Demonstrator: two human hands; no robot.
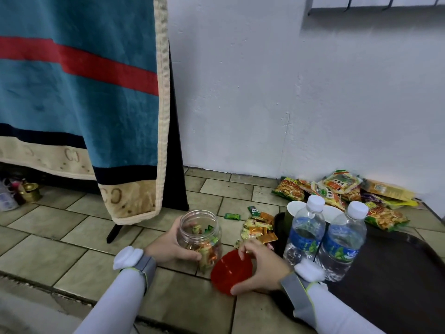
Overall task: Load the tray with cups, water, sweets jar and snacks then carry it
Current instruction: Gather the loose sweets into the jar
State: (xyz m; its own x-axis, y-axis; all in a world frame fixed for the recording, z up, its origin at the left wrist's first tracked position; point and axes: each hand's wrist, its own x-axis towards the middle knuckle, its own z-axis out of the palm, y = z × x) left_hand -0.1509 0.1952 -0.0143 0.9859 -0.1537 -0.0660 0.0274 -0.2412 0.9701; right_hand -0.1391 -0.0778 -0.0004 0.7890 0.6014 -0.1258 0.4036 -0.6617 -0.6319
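Head view: your left hand (pixel 172 247) was wrapped round the clear sweets jar (pixel 200 239), which stood open on the floor w/ a shallow layer of wrapped sweets inside. Your right hand (pixel 261 268) gripped the red lid (pixel 231 273) by its rim, thumb near, fingers on the far edge, just right of the jar. Loose sweets (pixel 258 231) lay on the tiles beyond, b/w jar and tray (pixel 397 273). The dark tray sat at right, already carrying two water bottles (pixel 323 239) and paper cups (pixel 296 209) behind them. Snack packets (pixel 337 191) were piled by the far wall, off the tray.

Handling, as a guess: jar looked like thin plastic, light, smooth, prob. slippery; hold it round the body or under the shoulder, and cap it before lifting. Bottles looked full, so heavy and tippy on a carried tray.

Surface: worn beige floor tiles (pixel 60 249), dark grout, flat. Room: white plaster wall, a teal blanket (pixel 79 92) w/ a red stripe hanging at left.
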